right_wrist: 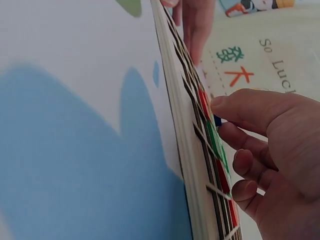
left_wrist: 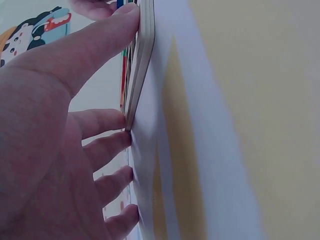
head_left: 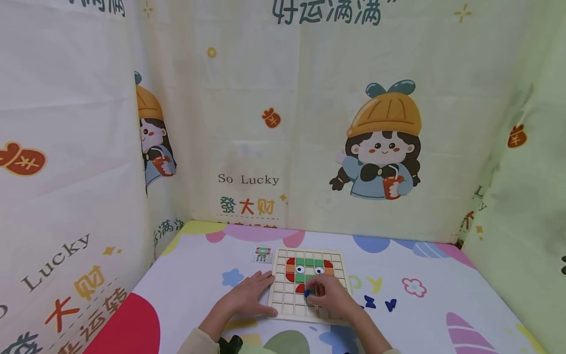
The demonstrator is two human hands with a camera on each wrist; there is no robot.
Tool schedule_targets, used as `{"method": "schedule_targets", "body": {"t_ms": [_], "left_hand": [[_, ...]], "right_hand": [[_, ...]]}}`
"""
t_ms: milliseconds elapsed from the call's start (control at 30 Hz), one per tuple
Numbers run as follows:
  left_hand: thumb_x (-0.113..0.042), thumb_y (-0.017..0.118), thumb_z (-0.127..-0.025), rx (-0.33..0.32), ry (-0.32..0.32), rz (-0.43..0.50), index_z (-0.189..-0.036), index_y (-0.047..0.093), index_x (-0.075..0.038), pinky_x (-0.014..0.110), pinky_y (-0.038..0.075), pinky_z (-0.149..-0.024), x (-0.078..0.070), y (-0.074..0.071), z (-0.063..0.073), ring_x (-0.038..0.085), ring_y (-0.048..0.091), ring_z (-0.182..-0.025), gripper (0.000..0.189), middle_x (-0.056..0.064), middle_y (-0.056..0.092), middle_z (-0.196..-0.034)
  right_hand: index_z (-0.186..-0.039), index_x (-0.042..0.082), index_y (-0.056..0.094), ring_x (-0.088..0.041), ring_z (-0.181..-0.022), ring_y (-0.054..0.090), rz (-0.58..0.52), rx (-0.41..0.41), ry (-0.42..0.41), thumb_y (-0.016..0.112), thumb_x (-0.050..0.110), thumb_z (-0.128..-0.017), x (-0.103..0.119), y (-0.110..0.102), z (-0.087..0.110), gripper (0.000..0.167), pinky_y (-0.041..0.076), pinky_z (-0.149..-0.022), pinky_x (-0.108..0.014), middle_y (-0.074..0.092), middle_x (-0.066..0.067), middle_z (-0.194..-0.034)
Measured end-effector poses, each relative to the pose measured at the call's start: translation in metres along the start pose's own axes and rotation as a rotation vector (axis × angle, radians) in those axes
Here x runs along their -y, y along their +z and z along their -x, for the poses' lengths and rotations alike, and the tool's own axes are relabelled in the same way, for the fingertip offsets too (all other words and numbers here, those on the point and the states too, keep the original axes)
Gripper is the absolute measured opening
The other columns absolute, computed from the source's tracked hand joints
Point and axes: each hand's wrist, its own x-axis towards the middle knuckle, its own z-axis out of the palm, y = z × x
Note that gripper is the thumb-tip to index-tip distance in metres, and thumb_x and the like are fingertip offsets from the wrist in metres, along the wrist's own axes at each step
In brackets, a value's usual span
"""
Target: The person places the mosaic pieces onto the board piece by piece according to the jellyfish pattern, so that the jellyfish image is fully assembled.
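Observation:
A wooden grid board [head_left: 283, 309] lies on the table, with red, green and orange pieces and two eye pieces [head_left: 299, 269] set in its squares. My left hand [head_left: 249, 294] rests at the board's left side. Its thumb [left_wrist: 107, 32] touches the board's edge and its fingers are spread. Over the board's middle, my right hand [head_left: 330, 295] pinches a small blue piece [head_left: 307, 293] between thumb and forefinger. The right wrist view shows only a sliver of that piece. Part of the pattern is hidden under the right hand.
Beyond the board's upper left corner lies a small pattern card [head_left: 262, 253]. Several loose dark blue pieces [head_left: 390, 305] are to the right of the board. Printed cloth walls [head_left: 247, 147] enclose the table's back and sides.

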Motion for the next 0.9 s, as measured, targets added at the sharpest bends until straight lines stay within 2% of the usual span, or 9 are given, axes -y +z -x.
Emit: {"method": "schedule_targets", "body": {"t_ms": [200,367,567,733,900], "left_hand": [[-0.063,0.071,-0.075,-0.003,0.012,0.002,-0.149,0.038,-0.019,0.057,0.023,-0.118,0.003,0.001,-0.001,0.032,0.022,-0.149,0.092,0.0,0.032,-0.158],[-0.061,0.071,-0.076,-0.003,0.026,-0.004,-0.149,0.038,-0.019,0.058,0.022,-0.118,0.002,0.001,0.001,0.033,0.022,-0.149,0.091,0.0,0.032,-0.159],[-0.061,0.071,-0.075,-0.006,0.013,-0.006,-0.149,0.038,-0.02,0.057,0.023,-0.118,0.0,0.0,0.002,0.033,0.022,-0.149,0.091,0.0,0.032,-0.159],[-0.061,0.071,-0.075,-0.004,0.012,-0.005,-0.149,0.038,-0.019,0.057,0.023,-0.118,-0.001,-0.002,0.003,0.032,0.023,-0.149,0.091,0.0,0.032,-0.158],[-0.061,0.071,-0.075,-0.001,0.008,-0.004,-0.149,0.038,-0.019,0.057,0.023,-0.118,-0.001,-0.002,0.003,0.032,0.022,-0.149,0.092,0.0,0.032,-0.159]], "right_hand": [[-0.09,0.02,0.069,-0.007,-0.068,0.047,-0.007,0.032,-0.02,0.076,0.019,-0.081,0.005,0.01,-0.002,0.011,0.04,-0.059,-0.019,0.062,0.006,-0.087],[-0.083,0.022,0.069,-0.007,-0.074,0.049,0.031,0.027,-0.036,0.077,0.019,-0.08,0.008,0.014,-0.003,0.009,0.039,-0.064,-0.019,0.063,0.01,-0.089],[-0.084,0.022,0.07,-0.008,-0.077,0.05,0.063,0.016,-0.019,0.077,0.021,-0.08,0.012,0.016,-0.004,0.009,0.039,-0.065,-0.02,0.062,0.01,-0.089],[-0.084,0.026,0.072,-0.008,-0.084,0.051,0.095,0.015,0.008,0.078,0.024,-0.08,0.016,0.014,-0.004,0.008,0.043,-0.073,-0.024,0.064,0.013,-0.091],[-0.086,0.024,0.074,-0.01,-0.075,0.051,0.059,-0.008,0.013,0.077,0.021,-0.081,0.012,0.005,-0.002,0.006,0.041,-0.061,-0.02,0.062,0.008,-0.086]]}}
